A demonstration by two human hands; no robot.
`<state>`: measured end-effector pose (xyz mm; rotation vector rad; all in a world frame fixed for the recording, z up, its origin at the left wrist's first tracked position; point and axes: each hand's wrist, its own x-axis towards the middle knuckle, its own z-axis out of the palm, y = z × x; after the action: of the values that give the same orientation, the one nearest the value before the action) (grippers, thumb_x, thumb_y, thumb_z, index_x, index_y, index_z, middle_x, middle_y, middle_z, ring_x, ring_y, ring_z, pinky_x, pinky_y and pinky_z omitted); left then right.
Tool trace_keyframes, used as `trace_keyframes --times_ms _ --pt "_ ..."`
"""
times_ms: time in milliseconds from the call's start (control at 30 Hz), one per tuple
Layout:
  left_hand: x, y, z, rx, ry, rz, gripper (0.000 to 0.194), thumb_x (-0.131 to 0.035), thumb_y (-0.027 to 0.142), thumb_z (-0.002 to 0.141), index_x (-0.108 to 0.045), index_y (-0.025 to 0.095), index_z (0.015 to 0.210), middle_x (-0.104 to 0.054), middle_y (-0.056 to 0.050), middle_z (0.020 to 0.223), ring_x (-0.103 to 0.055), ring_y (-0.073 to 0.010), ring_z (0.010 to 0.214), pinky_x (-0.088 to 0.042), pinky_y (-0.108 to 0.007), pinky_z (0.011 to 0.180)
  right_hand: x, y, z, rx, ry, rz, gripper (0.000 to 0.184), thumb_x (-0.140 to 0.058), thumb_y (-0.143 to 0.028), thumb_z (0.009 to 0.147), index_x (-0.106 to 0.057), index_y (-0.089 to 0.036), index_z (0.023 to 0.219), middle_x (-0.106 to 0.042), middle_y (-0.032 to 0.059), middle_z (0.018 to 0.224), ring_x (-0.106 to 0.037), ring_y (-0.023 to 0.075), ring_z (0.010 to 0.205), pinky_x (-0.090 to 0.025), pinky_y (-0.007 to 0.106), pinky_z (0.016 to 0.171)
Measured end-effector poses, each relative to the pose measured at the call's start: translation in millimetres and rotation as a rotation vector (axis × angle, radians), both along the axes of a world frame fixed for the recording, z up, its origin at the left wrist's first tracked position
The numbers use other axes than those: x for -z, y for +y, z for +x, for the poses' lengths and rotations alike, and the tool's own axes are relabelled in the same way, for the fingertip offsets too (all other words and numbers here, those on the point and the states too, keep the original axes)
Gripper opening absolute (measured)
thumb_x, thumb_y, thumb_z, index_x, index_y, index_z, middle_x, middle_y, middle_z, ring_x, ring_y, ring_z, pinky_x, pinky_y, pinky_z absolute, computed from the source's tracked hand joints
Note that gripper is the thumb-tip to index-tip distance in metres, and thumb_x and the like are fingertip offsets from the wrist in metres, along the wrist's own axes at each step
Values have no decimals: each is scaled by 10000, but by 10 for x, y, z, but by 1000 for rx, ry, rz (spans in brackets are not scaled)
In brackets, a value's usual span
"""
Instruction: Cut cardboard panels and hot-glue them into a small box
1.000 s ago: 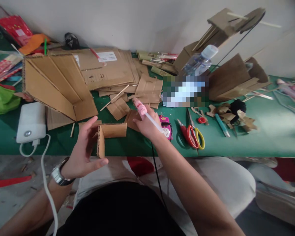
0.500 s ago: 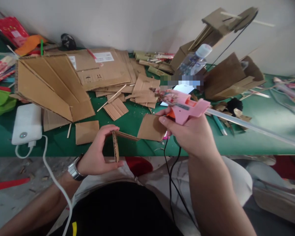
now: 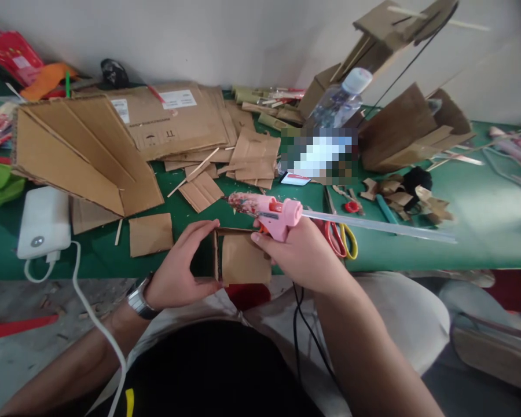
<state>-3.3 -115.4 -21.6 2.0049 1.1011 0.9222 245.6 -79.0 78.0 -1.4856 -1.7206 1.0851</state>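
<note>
At the front edge of the table, my left hand (image 3: 182, 263) grips an upright cardboard piece (image 3: 216, 258) between its thumb and fingers. A small square of cardboard (image 3: 246, 259) stands right beside that piece, to its right; whether the two touch along the whole edge I cannot tell. My right hand (image 3: 306, 255) is closed around a pink hot glue gun (image 3: 282, 217), its nozzle pointing left above the cardboard. The right hand's fingers also reach the square's right side. A long clear glue stick (image 3: 377, 226) sticks out from the gun's back.
Scissors (image 3: 342, 238) lie behind my right hand. Cardboard scraps (image 3: 202, 191), a folded cardboard structure (image 3: 87, 145) and a white power bank (image 3: 43, 223) with a cable are on the left. A bottle (image 3: 336, 107), a lit screen (image 3: 319, 156) and a cardboard model (image 3: 399, 130) stand further back.
My right hand has moved left and down with the glue gun, bringing the cardboard square up beside the upright piece. My left hand has shifted slightly right. The scissors have come into view.
</note>
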Motion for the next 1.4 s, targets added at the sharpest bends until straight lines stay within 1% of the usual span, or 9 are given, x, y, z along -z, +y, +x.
trace_keyframes --times_ms 67,267,600,800,900,1000,1067,1200,1400 --pt "1 -13 -5 27 19 5 1083 -945 513 794 -376 279 1685 -533 -191 1583 -542 -431 1471 -509 -649 1217 31 32 -6 -2 -10 -9 184 -734 -159 873 -812 -256 1008 -797 45 858 -801 310 960 -671 481 906" --pt "-1 -18 12 59 -1 35 1141 -938 578 794 -324 274 1707 -557 -211 1573 -583 -432 1442 -532 -647 1194 65 85 -13 -10 -22 21 171 -731 -178 870 -805 -257 1004 -804 47 870 -793 300 935 -671 448 849" --pt "-37 -43 42 80 -43 16 1092 -912 502 828 -316 274 1714 -537 -195 1658 -572 -423 1497 -507 -614 1240 29 105 -38 -10 -148 -6 257 -699 -173 888 -823 -235 1104 -834 85 1045 -784 342 1056 -626 514 963" --pt "-31 -37 34 61 -119 -30 1062 -938 433 804 -373 289 1692 -547 -186 1649 -574 -419 1499 -502 -627 1247 46 97 22 52 -31 -45 66 -771 -217 835 -748 -234 895 -776 29 821 -758 258 785 -641 385 694" --pt "-1 -41 -12 39 -229 -128 1059 -945 410 802 -385 287 1692 -533 -187 1664 -550 -421 1524 -452 -654 1284 57 96 60 91 7 -77 91 -780 -251 828 -734 -233 905 -744 9 749 -663 196 570 -565 331 518" --pt "31 -35 -100 -15 -354 -209 1045 -939 427 817 -388 288 1695 -509 -188 1685 -528 -425 1545 -437 -672 1293 54 104 97 159 30 -88 113 -779 -284 832 -729 -231 918 -738 4 735 -597 170 475 -516 314 435" --pt "35 -23 -172 -62 -426 -221 1020 -930 463 831 -400 298 1687 -505 -172 1693 -525 -422 1551 -458 -662 1285 51 113 115 152 -10 -50 89 -782 -268 832 -734 -233 898 -741 8 738 -640 189 531 -555 324 483" --pt "-6 4 -293 -160 -477 -165 913 -875 527 880 -430 347 1657 -510 -97 1691 -536 -409 1542 -518 -621 1250 110 124 110 79 -60 31 141 -761 -186 842 -790 -241 968 -781 37 810 -768 276 812 -651 402 743" --pt "17 26 -328 -253 -443 -77 952 -940 459 818 -453 347 1627 -479 -118 1699 -475 -406 1584 -506 -636 1264 397 130 31 42 -53 79 335 -702 -185 905 -790 -235 1223 -828 87 1065 -773 339 1095 -642 506 968"
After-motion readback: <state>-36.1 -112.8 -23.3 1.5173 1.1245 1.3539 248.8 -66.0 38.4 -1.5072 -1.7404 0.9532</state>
